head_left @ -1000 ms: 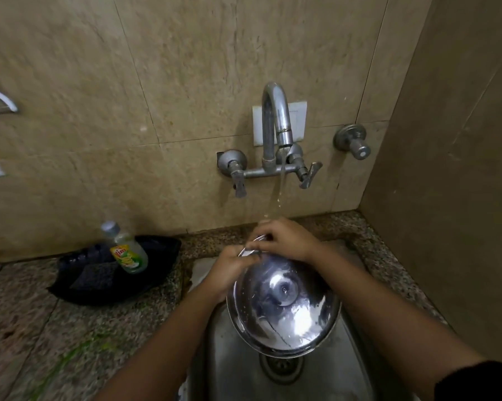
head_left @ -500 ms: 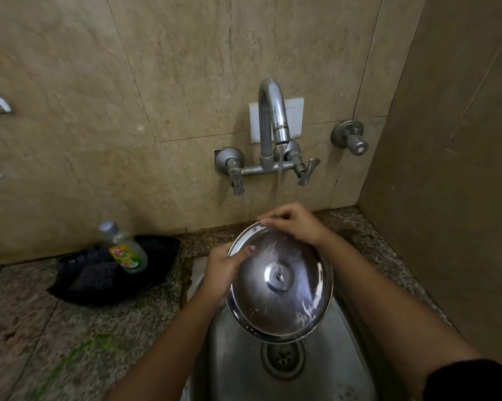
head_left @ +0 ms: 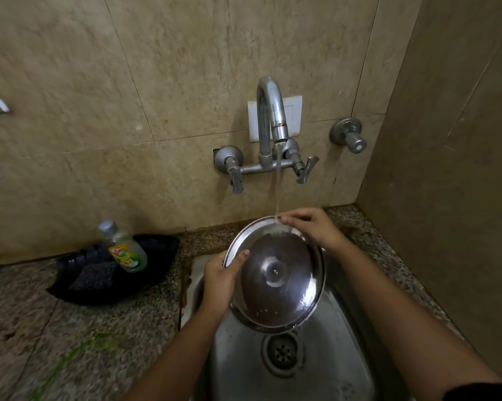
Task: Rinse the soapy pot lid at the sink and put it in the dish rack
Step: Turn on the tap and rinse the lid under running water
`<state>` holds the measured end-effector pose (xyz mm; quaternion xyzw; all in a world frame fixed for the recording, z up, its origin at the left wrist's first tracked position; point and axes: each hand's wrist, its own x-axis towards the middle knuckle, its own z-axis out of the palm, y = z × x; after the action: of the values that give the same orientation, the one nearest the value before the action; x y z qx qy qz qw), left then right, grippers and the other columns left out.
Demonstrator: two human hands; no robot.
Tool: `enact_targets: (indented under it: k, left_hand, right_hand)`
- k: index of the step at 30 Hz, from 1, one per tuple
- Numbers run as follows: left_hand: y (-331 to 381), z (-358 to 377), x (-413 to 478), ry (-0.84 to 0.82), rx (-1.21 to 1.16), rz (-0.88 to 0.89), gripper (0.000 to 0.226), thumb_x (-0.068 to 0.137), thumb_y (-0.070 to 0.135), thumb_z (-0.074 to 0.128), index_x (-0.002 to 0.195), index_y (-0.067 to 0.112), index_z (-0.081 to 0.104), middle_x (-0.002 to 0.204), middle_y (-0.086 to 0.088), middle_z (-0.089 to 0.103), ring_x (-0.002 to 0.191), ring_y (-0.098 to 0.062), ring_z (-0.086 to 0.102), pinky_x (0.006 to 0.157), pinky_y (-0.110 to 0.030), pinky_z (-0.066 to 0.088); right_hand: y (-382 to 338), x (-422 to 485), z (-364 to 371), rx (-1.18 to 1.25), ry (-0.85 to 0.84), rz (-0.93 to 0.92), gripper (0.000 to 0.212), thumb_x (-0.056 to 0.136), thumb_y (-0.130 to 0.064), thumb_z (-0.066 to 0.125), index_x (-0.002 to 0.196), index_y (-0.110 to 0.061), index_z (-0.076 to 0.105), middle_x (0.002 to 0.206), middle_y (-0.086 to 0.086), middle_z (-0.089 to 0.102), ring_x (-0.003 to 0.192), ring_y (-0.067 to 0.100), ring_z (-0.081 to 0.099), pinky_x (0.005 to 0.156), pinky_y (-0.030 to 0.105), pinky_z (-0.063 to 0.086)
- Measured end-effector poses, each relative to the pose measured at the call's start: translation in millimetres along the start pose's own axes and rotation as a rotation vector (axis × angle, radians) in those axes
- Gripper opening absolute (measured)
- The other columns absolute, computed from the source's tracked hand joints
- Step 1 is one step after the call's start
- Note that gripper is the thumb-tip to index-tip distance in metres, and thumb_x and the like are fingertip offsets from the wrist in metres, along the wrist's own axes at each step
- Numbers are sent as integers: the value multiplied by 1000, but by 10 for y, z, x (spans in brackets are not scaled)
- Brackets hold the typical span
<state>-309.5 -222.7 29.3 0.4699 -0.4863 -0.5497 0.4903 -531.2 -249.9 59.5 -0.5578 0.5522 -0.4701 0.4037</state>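
A round steel pot lid (head_left: 275, 273) is held tilted over the steel sink (head_left: 339, 357), its inner side facing me. My left hand (head_left: 222, 274) grips its left rim, thumb lying on the inner face. My right hand (head_left: 313, 227) holds the far top rim with curled fingers. A thin stream of water falls from the wall tap (head_left: 271, 117) onto the lid's top edge, just beside my right fingertips. No dish rack is in view.
A dish soap bottle (head_left: 124, 247) lies in a black tray (head_left: 157, 273) with a dark scrub pad on the granite counter (head_left: 41, 342) to the left. A second wall valve (head_left: 349, 134) sticks out at the right. The sink drain (head_left: 281, 351) sits below the lid.
The lid has been lifted and tipped more upright toward the tap. Water now lands on its top rim, and my right hand has slid along the far edge.
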Motion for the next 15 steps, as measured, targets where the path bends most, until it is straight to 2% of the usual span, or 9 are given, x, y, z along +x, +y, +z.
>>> enact_targets:
  k: [3, 6, 8, 9, 12, 15]
  left_hand:
    - [43, 8, 37, -41, 44, -42, 8, 84, 13, 69, 80, 14, 75, 77, -6, 77, 71, -18, 70, 66, -29, 57]
    - [161, 52, 174, -260, 143, -73, 7, 79, 12, 73, 85, 9, 75, 86, -12, 76, 80, -24, 69, 77, -35, 54]
    - [234, 85, 240, -348, 203, -65, 26, 74, 21, 77, 92, 2, 74, 95, -20, 73, 85, -26, 66, 83, -40, 51]
    - [252, 94, 263, -360, 210, -68, 28, 74, 22, 76, 93, 0, 73, 93, -20, 73, 85, -25, 65, 83, -40, 49]
    - [253, 72, 260, -312, 172, -67, 12, 81, 10, 71, 93, 7, 74, 87, -12, 74, 82, -23, 67, 81, -35, 51]
    - [214, -11, 219, -194, 84, -108, 11, 83, 11, 69, 92, 8, 75, 88, -14, 76, 82, -28, 70, 77, -37, 56]
  right_hand:
    - [11, -37, -77, 67, 7, 66, 12, 88, -12, 65, 97, -10, 72, 85, 1, 71, 75, 7, 67, 77, 27, 51]
    - [-199, 16, 94, -113, -187, 19, 9, 87, -17, 67, 92, -18, 74, 88, -6, 72, 83, 6, 67, 78, 20, 52]
    - [-301, 83, 261, -248, -336, -52, 9, 84, -17, 70, 91, -14, 75, 85, -6, 72, 84, 5, 66, 81, 23, 51]
    - [-323, 109, 308, -267, -362, -75, 10, 83, -16, 72, 91, -12, 76, 83, -7, 72, 82, 5, 65, 81, 24, 50]
    - [-309, 75, 234, -131, -254, -26, 9, 80, -12, 74, 88, -9, 76, 80, 0, 74, 77, 7, 66, 74, 21, 52]
    - [-221, -23, 10, 6, -61, 78, 17, 84, -10, 69, 98, -1, 72, 97, 18, 73, 77, 13, 66, 68, 15, 53]
